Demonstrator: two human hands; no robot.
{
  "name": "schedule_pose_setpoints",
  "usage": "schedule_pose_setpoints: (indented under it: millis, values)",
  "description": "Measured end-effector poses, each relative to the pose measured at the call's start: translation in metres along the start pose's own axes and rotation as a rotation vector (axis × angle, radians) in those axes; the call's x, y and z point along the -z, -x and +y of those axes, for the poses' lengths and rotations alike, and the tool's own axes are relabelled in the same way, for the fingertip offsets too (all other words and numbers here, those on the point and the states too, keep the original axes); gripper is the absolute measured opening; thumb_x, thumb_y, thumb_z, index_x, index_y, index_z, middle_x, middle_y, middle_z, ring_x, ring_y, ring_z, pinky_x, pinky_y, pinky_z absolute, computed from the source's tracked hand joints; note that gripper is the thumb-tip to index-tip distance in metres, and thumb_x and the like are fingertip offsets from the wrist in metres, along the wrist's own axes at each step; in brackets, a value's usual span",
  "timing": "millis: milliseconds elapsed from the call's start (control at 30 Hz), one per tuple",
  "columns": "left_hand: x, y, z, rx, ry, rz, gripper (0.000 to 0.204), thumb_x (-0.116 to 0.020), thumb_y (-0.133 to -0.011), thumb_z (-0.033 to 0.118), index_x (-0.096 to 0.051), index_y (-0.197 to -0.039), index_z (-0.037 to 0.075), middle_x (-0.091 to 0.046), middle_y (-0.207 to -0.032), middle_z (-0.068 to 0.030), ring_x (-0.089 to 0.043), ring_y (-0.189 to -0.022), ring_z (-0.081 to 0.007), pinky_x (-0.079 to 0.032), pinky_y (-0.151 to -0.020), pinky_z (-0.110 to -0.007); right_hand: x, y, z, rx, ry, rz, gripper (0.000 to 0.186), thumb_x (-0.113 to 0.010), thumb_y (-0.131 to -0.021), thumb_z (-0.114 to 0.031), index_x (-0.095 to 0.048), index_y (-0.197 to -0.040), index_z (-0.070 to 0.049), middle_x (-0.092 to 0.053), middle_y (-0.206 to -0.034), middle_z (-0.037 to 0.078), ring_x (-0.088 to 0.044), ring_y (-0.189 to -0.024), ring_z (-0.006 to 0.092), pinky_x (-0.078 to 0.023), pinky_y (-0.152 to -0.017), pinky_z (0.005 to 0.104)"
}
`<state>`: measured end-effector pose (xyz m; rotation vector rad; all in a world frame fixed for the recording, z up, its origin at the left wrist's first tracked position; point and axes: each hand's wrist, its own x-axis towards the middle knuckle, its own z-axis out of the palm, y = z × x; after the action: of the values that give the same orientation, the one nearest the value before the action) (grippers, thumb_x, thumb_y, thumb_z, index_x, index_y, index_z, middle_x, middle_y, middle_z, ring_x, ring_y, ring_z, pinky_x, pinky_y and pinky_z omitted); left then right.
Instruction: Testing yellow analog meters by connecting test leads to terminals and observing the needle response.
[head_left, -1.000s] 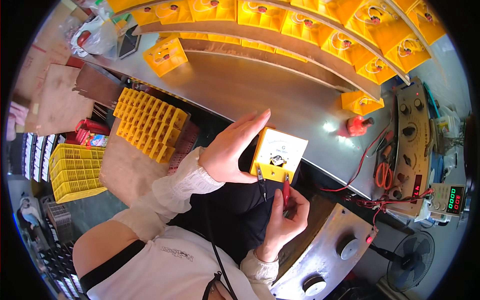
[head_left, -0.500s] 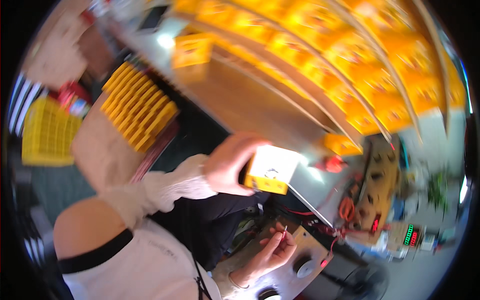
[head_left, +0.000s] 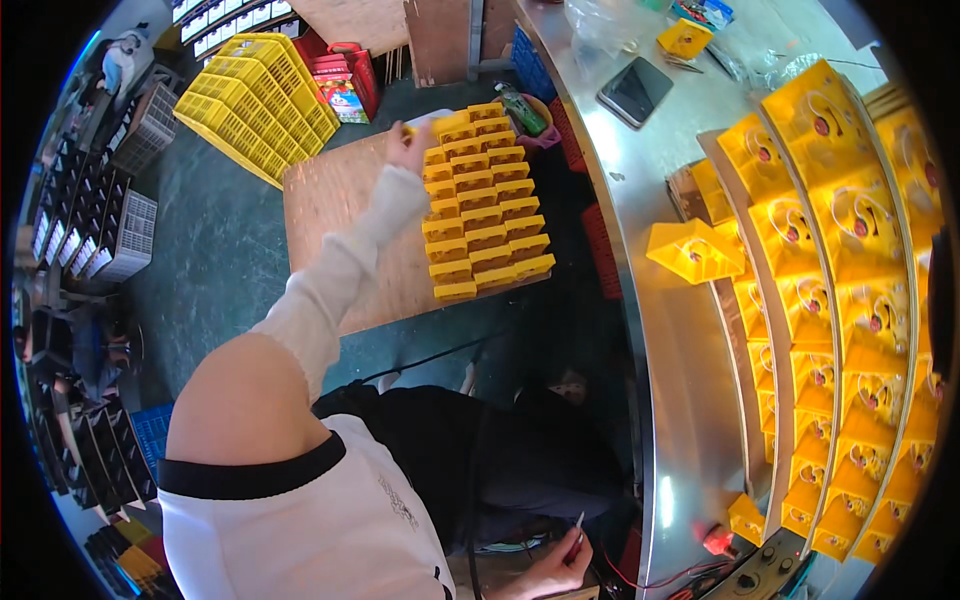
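Note:
My left hand, smeared by motion, reaches to the far left end of the rows of yellow box-shaped housings lined up on a wooden board. Its fingers are closed on a yellow housing, partly blurred, beside the far end of the leftmost row. Low in the picture, my right hand pinches a thin pointed tool with a pale tip and a reddish body; most of its handle is hidden by the fingers.
To the right runs a metal workbench with a phone and a lone yellow housing. Racked shelves hold many more at far right. Yellow crates stand on the floor, and a green bottle sits beyond the board.
My left hand has carried the lit yellow housing from over the bench side to the board's rows. The view has swung left; my right hand still pinches the thin tool.

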<state>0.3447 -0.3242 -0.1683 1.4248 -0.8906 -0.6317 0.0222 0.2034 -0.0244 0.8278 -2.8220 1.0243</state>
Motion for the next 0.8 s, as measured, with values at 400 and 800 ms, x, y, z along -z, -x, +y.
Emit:
schedule_pose_setpoints:
  millis: [400, 800]
  values:
    - [0.032, -0.091, -0.179, 0.239, -0.39, -0.129, 0.056, -0.036, -0.103, 0.047, -0.052, -0.132, 0.001, -0.068, -0.098, -0.0224, -0.065, -0.097, -0.037, -0.052, -0.082, -0.043, 0.045, 0.018, 0.001, -0.263, 0.401, -0.233, 0.031, -0.071, -0.091, -0.032, -0.071, -0.1, -0.003, -0.072, -0.084, 0.016, -0.07, -0.071, 0.025, -0.055, -0.062, 0.0345]
    - [0.132, -0.099, -0.133, -0.555, -0.795, -0.406, 0.045, -0.054, -0.097, 0.029, -0.054, -0.13, -0.001, -0.067, -0.112, -0.0216, -0.066, -0.102, -0.0311, -0.053, -0.088, -0.04, 0.009, -0.022, -0.001, 0.135, 0.205, 0.057, 0.02, -0.074, -0.084, -0.029, -0.074, -0.093, -0.012, -0.069, -0.074, 0.012, -0.067, -0.067, 0.0303, -0.053, -0.062, 0.041]
